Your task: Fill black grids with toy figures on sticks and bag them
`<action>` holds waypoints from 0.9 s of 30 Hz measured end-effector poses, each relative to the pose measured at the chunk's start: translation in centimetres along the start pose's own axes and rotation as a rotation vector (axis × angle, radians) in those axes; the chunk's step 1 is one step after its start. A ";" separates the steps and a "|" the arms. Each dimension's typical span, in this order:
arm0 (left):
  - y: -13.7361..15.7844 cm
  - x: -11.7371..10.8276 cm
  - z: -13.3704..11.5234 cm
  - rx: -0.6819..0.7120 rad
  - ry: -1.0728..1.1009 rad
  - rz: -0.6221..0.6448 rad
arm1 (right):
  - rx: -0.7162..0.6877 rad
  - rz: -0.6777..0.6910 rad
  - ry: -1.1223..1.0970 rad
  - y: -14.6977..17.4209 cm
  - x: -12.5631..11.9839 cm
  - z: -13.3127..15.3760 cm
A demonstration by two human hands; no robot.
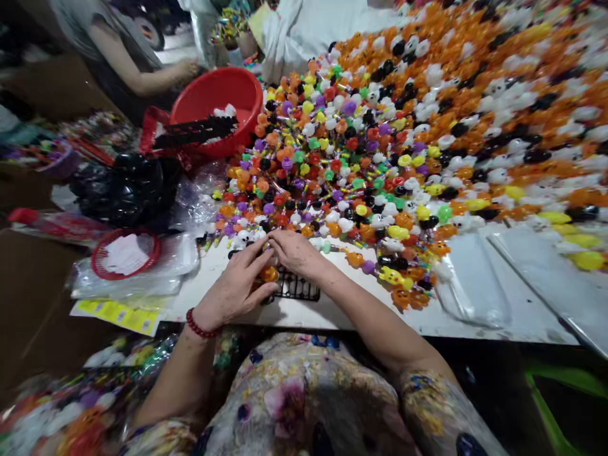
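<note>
Grid tray point(304, 297) lies partly under both hands point(298, 254).

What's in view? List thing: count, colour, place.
Small glossy plastic figures: uncountable, mixed colours, heaped on white table.
Round red plastic tub: one, red, back left.
Shiny black plastic bag: one, black, left.
Small red mesh basket: one, red, left.
Flat clear plastic bags: several, clear, both sides.
Yellow printed sheet: one, yellow, left front edge.
Black plastic grid: one, black, front centre.
Co-worker: one, grey top, upper left.
Left hand: one, red beaded bracelet, by grid.
Right hand: one, bare, by grid.
</note>
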State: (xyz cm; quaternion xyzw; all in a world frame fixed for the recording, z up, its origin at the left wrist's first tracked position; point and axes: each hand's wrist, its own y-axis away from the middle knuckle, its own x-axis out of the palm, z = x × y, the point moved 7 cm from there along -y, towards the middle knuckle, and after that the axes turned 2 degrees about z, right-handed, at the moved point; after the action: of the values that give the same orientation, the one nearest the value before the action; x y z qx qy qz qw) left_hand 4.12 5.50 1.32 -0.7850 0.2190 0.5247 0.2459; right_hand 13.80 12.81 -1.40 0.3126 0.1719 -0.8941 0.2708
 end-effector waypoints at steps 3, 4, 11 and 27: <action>-0.1 0.0 0.2 -0.019 0.013 0.003 | 0.018 -0.027 -0.032 -0.1 0.5 -0.3; -0.1 0.0 0.2 -0.018 0.013 0.004 | 0.030 -0.034 -0.057 -0.1 0.7 -0.5; 0.0 0.0 0.4 0.032 -0.050 -0.014 | 0.121 -0.123 -0.222 1.1 1.3 -1.3; 0.3 0.3 0.9 0.011 -0.067 -0.022 | 0.536 -0.275 1.000 18.0 -7.0 -9.1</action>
State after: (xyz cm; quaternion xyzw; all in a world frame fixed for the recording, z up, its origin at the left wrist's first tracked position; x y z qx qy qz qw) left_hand 3.42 5.81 0.72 -0.7682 0.2047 0.5466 0.2630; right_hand 33.31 5.47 -6.13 0.7291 0.0857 -0.6772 -0.0503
